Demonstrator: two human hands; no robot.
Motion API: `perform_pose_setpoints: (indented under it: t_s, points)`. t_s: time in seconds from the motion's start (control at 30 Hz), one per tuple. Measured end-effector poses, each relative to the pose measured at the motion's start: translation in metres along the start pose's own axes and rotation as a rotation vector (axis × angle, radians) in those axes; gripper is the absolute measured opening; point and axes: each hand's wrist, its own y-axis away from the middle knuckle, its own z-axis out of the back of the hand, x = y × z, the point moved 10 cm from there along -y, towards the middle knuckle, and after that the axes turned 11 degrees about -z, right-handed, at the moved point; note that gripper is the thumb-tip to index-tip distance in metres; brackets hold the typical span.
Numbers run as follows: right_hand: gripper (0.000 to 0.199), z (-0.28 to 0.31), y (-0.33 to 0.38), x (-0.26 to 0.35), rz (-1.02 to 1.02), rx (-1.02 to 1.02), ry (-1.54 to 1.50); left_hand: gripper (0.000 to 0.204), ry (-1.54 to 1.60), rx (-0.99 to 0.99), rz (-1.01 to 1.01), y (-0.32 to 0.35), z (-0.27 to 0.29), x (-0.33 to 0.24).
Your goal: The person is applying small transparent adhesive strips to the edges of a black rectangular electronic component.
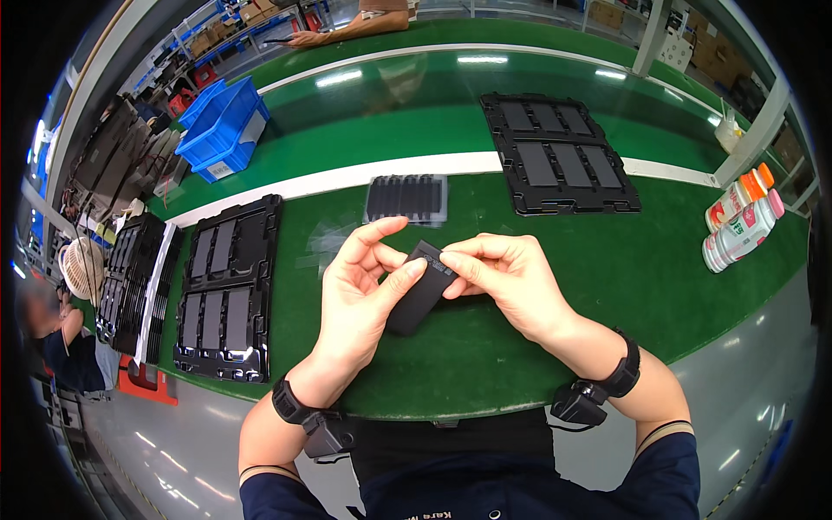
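A flat black rectangular block (pixel 419 302) with small printed marks near its upper end is held tilted over the green table. My left hand (pixel 357 290) grips its upper left edge with the thumb on top, the index finger raised away. At its upper right corner, my right hand (pixel 513 279) pinches with thumb and fingertips; whether a small film is between them I cannot make out. Just beyond my hands lies a stack of dark strips on clear film (pixel 406 199). Loose clear film pieces (pixel 325 243) lie to its left.
Black moulded trays with dark flat blocks stand at the left (pixel 227 286) and far right (pixel 559 156). More stacked trays (pixel 130 282) are at the far left. Blue bins (pixel 224 130) sit beyond a white strip; bottles (pixel 741 221) stand at the right edge. Other people are nearby.
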Motion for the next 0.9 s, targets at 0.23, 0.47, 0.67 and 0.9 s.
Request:
perform_pose_setpoints:
  t_s: [0.23, 0.47, 0.67, 0.9]
  points:
    - [0.015, -0.001, -0.003, 0.003, 0.079, -0.097, 0.041, 0.045, -0.082, 0.005, -0.052, 0.001, -0.005, -0.006]
    - [0.031, 0.006, -0.015, -0.014, -0.138, -0.127, 0.089, 0.050, -0.078, 0.031, -0.024, -0.001, -0.010, 0.003]
    - [0.035, -0.001, -0.002, -0.021, -0.257, -0.048, -0.225, 0.057, 0.034, -0.041, 0.044, -0.006, 0.001, 0.004]
    - [0.037, -0.009, -0.001, -0.006, -0.196, 0.035, -0.206, 0.055, 0.123, -0.084, 0.038, -0.008, 0.012, 0.003]
